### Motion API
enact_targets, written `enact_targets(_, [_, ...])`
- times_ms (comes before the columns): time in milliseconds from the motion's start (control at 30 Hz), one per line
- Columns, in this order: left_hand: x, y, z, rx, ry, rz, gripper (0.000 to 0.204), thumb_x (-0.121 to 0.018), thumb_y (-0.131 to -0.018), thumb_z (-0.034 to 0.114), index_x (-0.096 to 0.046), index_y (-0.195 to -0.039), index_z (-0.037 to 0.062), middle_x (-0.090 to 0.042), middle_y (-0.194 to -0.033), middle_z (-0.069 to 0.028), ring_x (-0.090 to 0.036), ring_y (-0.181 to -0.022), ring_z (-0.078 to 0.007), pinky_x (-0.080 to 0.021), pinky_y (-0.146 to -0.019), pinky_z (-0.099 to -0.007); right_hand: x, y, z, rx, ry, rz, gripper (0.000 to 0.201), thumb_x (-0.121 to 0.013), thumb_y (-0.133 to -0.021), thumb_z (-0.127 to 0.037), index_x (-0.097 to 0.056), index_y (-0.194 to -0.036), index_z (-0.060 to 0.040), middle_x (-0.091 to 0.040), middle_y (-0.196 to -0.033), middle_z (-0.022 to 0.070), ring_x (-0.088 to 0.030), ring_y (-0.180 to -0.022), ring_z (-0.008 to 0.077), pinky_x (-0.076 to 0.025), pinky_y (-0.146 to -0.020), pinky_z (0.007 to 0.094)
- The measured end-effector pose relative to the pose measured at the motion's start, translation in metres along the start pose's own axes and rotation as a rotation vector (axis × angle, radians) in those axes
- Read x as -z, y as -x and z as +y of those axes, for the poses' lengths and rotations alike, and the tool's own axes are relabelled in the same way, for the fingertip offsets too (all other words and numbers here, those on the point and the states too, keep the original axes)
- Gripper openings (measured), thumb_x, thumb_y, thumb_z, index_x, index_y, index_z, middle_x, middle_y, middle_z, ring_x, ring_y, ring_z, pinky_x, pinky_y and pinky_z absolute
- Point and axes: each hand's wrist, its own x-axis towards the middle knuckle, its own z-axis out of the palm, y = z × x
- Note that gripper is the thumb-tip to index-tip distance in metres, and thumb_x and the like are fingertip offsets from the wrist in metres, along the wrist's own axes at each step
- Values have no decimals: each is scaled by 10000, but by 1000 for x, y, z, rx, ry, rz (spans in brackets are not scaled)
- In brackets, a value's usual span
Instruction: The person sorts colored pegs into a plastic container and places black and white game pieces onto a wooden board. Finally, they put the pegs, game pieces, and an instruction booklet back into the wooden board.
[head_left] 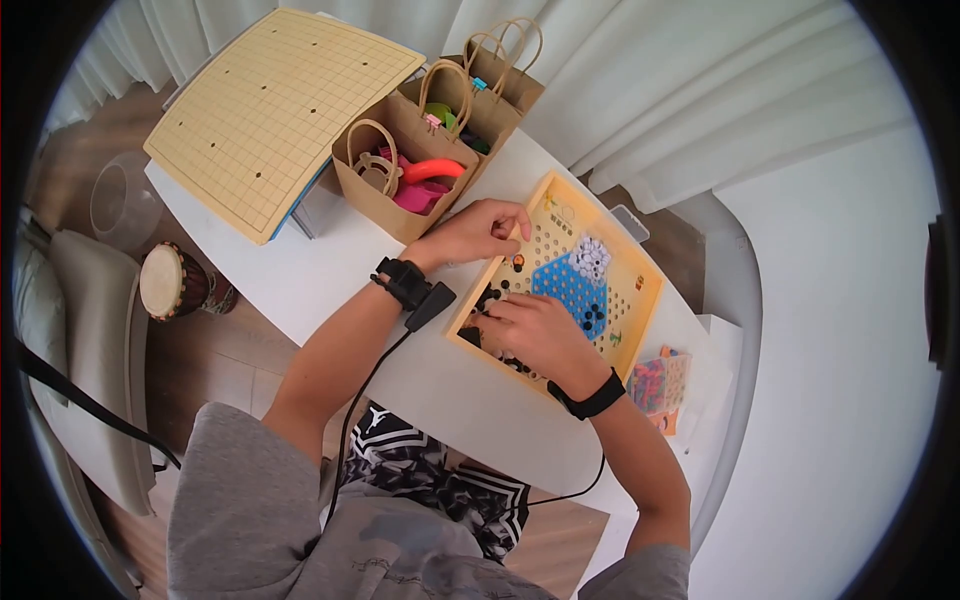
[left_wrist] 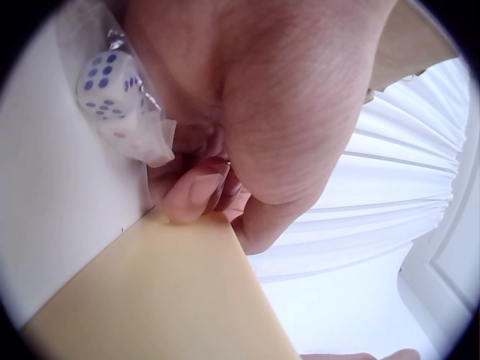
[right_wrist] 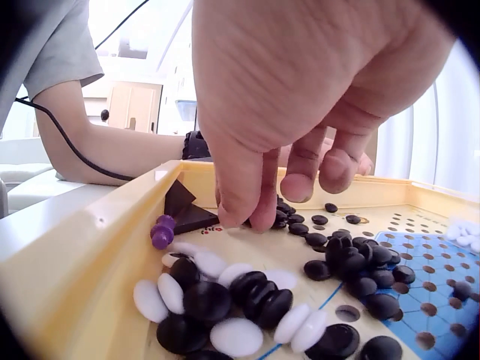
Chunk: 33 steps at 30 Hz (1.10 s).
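Note:
A shallow yellow wooden game box (head_left: 650,300) lies on the white table with a blue hexagonal field (head_left: 556,284) printed in it. At its far left wall is my left hand (head_left: 482,232), gripping the rim at a corner between curled fingers. Over the near left part hangs my right hand (head_left: 545,338), fingers pointing down. Its thumb and forefinger tips reach the box floor beside black round game pieces (right_wrist: 345,259); I cannot tell whether they pinch one. White pieces (right_wrist: 237,337) mix with black ones below. A black folded triangular piece (right_wrist: 189,214) and a purple pawn (right_wrist: 163,232) lie nearby.
White pieces (head_left: 590,258) are heaped at the far side of the blue field. Bagged dice (left_wrist: 109,84) sit by the left hand. Beyond stand paper bags (head_left: 395,200) and a large grid board (head_left: 270,110). A plastic case (head_left: 660,384) lies right of the box.

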Motion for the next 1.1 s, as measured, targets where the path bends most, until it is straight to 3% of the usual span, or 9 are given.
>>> enact_targets(233, [0, 0, -1, -12, -21, 0, 151, -671, -840, -20, -653, -966, 60, -308, -697, 81, -310, -649, -41, -268, -593, -245, 0, 4, 2, -86, -178, 32, 139, -707, -825, -102, -688, -957, -61, -626, -897, 55, -704, -850, 250, -576, -710, 383])
enact_targets(433, [1, 0, -1, 4, -13, 0, 145, -674, -839, -14, -653, -962, 60, -310, -703, 80, -315, -657, -43, -271, -597, -245, 4, -1, -1, -197, -333, 17, 124, -706, -864, -104, -700, -979, -58, -621, -894, 82, -682, -801, 281, -564, -697, 384])
enact_targets(533, [0, 0, -2, -11, -15, 1, 148, -676, -837, -17, -652, -962, 59, -312, -703, 79, -316, -659, -44, -272, -598, -245, 0, -6, -4, -123, -323, 144, 139, -690, -833, -89, -684, -965, -44, -612, -845, 73, -694, -799, 266, -583, -693, 379])
enact_targets(733, [0, 0, 0, -12, -40, 2, 151, -675, -833, -27, -647, -960, 50, -316, -699, 74, -317, -654, -47, -277, -596, -248, -4, -10, -3, -19, -157, 75, 199, -691, -754, -72, -678, -946, -22, -620, -867, 83, -695, -813, 250, -598, -711, 371])
enact_targets(867, [1, -1, -1, -6, -41, -1, 149, -674, -834, -27, -645, -960, 48, -316, -698, 70, -318, -651, -48, -279, -595, -249, -5, -13, -9, -21, -93, 52, 163, -680, -766, -56, -667, -917, 2, -621, -883, 101, -699, -816, 274, -600, -711, 381])
enact_targets(933, [0, -1, -1, -16, -46, 6, 150, -673, -834, -28, -642, -960, 46, -316, -698, 69, -317, -650, -48, -278, -594, -249, -6, -15, -12, -135, -135, -2, 113, -662, -790, -57, -663, -882, 7, -634, -878, 123, -705, -810, 303, -599, -715, 397])
enact_targets(1100, [0, -1, 1, 0, -29, 6, 142, -687, -825, -6, -655, -953, 47, -336, -684, 66, -336, -643, -53, -292, -588, -256, -11, -4, -2, -228, -147, -56, 91, -668, -808, -64, -672, -853, 14, -654, -854, 146, -708, -780, 322, -598, -729, 414])
